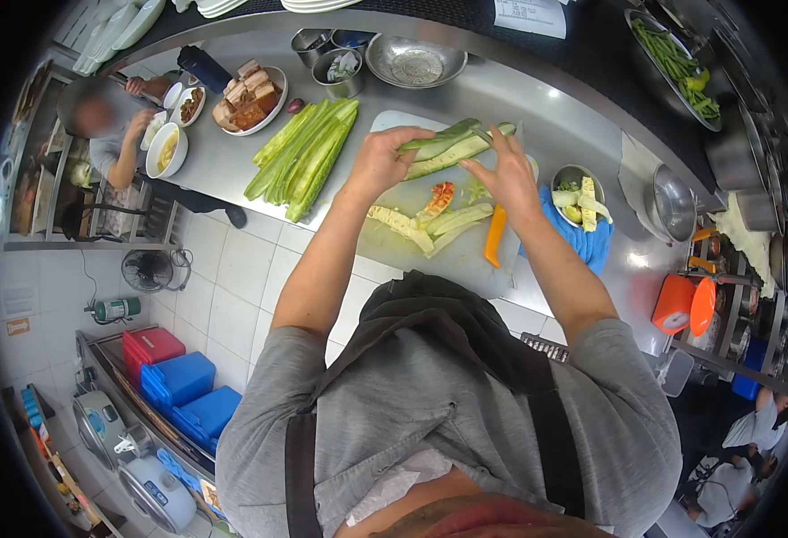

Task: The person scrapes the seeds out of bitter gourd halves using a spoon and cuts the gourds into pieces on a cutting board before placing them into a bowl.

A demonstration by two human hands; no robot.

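Note:
My left hand [381,163] is closed on the left end of a long green cucumber piece [445,142], held over the white cutting board [385,244]. Below it lies another cucumber piece [437,162] with its pale cut side showing. My right hand [509,177] is at the right end of these pieces, thumb and fingers apart, its fingertips by the cucumber. An orange knife handle [495,238] rests on the board under my right wrist. Pale seedy cores [403,226] and an orange-red scrap [437,201] lie nearer to me.
Long cut cucumber strips [306,154] are stacked left of the board. Beyond them stand a bowl of meat chunks [273,112] and a metal bowl [415,63]. At right, a bowl of trimmings [580,195] sits by a blue cloth [593,247]. A person [116,134] works at far left.

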